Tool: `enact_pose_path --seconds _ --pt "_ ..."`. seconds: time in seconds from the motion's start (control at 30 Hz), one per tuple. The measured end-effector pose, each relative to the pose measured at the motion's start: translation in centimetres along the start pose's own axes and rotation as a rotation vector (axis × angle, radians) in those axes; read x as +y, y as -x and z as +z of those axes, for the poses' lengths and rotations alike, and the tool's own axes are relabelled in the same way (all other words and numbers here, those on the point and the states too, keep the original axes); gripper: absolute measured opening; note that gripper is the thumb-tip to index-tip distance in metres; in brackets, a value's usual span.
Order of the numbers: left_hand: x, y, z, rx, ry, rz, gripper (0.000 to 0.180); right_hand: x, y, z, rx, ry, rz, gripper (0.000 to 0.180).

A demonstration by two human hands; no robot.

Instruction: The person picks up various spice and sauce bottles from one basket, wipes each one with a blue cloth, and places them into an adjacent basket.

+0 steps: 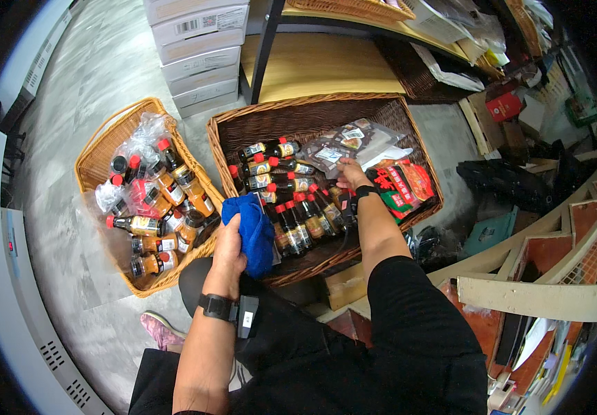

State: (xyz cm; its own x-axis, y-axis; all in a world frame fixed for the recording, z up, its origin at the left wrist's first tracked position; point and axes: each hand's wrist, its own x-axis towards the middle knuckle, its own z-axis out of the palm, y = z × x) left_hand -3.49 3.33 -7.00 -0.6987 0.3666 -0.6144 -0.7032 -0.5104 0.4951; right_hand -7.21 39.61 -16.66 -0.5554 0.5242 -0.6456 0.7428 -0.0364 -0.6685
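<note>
My left hand (229,250) is closed around a bunched blue cloth (254,236) at the near left corner of a dark brown wicker basket (312,102). Inside that basket my right hand (351,174) has its fingers bent on the near edge of a clear plastic packet (341,145) with a brown printed pattern; the fingertips are partly hidden. Below and left of this hand lie several dark sauce bottles (298,225) with red caps, in rows. A red and green food bag (402,185) rests at the basket's right end.
On the left stands a lighter wicker basket (91,160) full of jars and bottles (170,190), some in clear plastic. White boxes (201,62) are stacked behind. A wooden shelf (323,66) borders the far side, and wooden frames (534,287) with clutter fill the right.
</note>
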Motion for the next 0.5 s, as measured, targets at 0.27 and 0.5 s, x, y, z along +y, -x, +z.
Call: enact_pose_path --seconds 0.27,0.5 --pt "-0.3 -0.3 0.7 0.018 -0.004 -0.031 0.019 0.4 0.5 -0.2 0.257 0.392 -0.044 0.048" --pt "0.0 0.1 1.8 0.006 -0.041 -0.061 0.016 1.6 0.6 2.2 0.088 -0.305 0.142 0.069"
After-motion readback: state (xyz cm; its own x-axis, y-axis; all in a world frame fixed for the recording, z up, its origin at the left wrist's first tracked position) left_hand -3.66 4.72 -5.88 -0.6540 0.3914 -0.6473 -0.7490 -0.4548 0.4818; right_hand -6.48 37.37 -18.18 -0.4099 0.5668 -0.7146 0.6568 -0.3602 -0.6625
